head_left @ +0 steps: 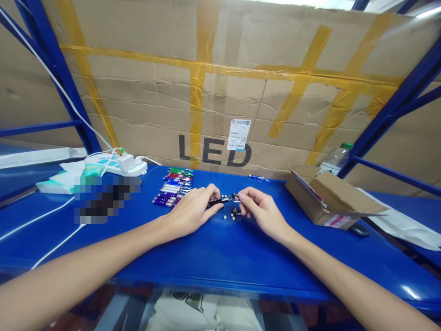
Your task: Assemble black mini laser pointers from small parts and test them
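**Gripping black cylinder [216, 202] in L hand [193, 207], R hand [263, 209] at its clip [227, 198]**

Both hands meet abt mid-table, over the bare blue tabletop [241, 262]. L hand is closed, thumb vs. fingers, on the slim blk cylinder, which lies approx. level w/ its clip end twd the R hand. R hand is pinched shut, thumb + fingertips on the far end of the clip; a thin pale bit shows at the fingertips, too small to tell if it's part of the clip or a separate pc.

Just below, btwn the hands: a few small silvery rounds [225, 217] and a small dark metal pc [235, 211], details unclear.

Row of coloured cylinders [171, 188] w/ clips lies just beyond L hand: green farthest, then red, blue, white, purple nearest. One blue cylinder [257, 178] lies apart nr the back edge.

R side: open cardboard box [330, 195], flaps up, w/ a dark item [359, 230] at its near corner; bottle [336, 158] w/ green cap behind. L side: white power strip [115, 165] w/ plug + cables, white/green packet [64, 179], and a pixelated dark patch [106, 200], ID n/a. Behind all: big taped carton [155, 105] marked "LED", w/ a white label [239, 134].
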{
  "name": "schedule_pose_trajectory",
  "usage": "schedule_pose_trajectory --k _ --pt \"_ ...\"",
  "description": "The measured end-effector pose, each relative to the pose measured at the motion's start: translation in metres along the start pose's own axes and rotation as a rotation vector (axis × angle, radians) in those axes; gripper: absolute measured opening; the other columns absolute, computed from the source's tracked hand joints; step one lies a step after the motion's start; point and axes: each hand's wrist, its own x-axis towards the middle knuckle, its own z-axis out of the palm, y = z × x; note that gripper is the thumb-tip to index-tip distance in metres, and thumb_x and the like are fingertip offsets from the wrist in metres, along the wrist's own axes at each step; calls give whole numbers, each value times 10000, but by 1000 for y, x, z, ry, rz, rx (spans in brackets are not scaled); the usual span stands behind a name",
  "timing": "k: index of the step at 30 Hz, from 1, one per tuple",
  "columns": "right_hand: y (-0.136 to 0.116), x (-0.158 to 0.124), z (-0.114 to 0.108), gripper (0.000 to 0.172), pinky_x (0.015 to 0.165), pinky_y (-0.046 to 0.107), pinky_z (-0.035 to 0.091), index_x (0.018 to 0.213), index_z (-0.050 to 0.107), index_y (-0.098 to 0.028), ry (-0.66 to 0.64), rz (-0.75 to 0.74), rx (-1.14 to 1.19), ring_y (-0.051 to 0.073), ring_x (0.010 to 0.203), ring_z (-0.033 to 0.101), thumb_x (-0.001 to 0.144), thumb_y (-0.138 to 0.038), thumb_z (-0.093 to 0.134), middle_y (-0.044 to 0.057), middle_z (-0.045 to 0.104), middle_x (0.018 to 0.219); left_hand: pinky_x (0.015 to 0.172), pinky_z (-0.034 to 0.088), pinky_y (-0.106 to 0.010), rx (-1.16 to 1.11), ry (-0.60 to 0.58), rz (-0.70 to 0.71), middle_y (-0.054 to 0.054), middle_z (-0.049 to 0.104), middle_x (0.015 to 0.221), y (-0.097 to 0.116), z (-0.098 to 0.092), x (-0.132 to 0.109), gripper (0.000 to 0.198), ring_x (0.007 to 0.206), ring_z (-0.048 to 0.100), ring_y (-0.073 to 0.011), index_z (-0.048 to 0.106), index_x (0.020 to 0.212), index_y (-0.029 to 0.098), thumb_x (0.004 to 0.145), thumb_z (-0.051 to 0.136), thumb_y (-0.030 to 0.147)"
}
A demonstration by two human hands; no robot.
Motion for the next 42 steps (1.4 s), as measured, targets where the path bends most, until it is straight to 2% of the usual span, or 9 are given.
schedule_pose_trajectory --k 27,42 --pt "0 -1 0 431 579 291 423 917 642 -223 -2 0 9 146 576 508 969 -650 671 -26 621 654 851 511 -370 0 -20 15 -37 730 1021 -2 1 -1 156 917 686 -240 612 1124 229 1057 634 368" --pt "0 -1 0 444 570 277 416 913 642 -213 -5 -14 11 136 573 502 971 -651 670 -26 623 653 834 494 -362 17 -44 -10 -34 715 1022 0 0 0 157 934 674 -243 609 1123 227 1057 639 365"
